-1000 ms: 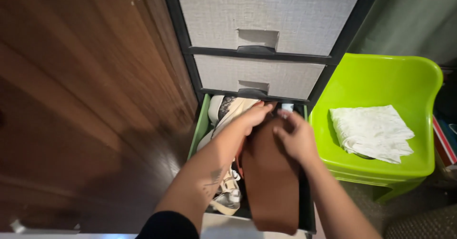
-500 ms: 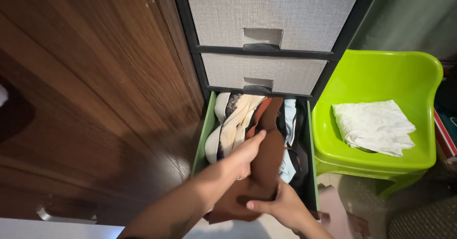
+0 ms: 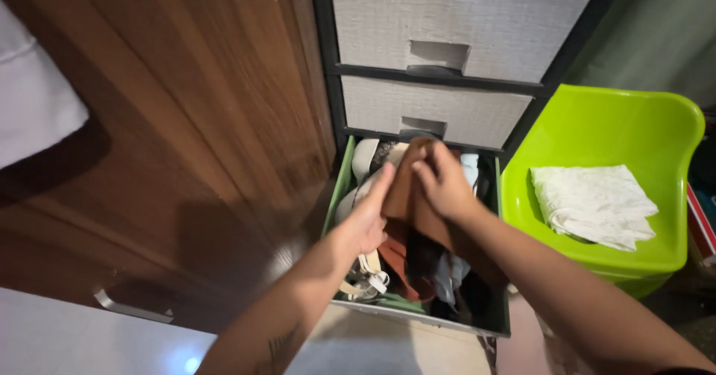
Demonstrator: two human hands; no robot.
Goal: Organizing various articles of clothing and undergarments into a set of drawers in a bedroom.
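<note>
Left hand: the left hand reaches in from the near left, forearm stretched forward, palm turned rightward, fingers extended flat against the left side of the brown garment; it presses rather than clasps.
Right hand: the right hand comes from the near right, knuckles up, fingers curled and pinching the garment's upper fold.
Brown garment: soft, matte cloth, folded into a narrow upright strip, held over the middle of the open drawer.
Drawer: lowest of three, green-walled, pulled toward the near side, packed with crumpled pale, dark and rust clothes.
Upper drawers: two shut fronts of grey woven fabric in a black frame.
Right: a glossy lime-green plastic chair with a folded white textured cloth on its seat.
Left: a smooth dark wooden cabinet door.
</note>
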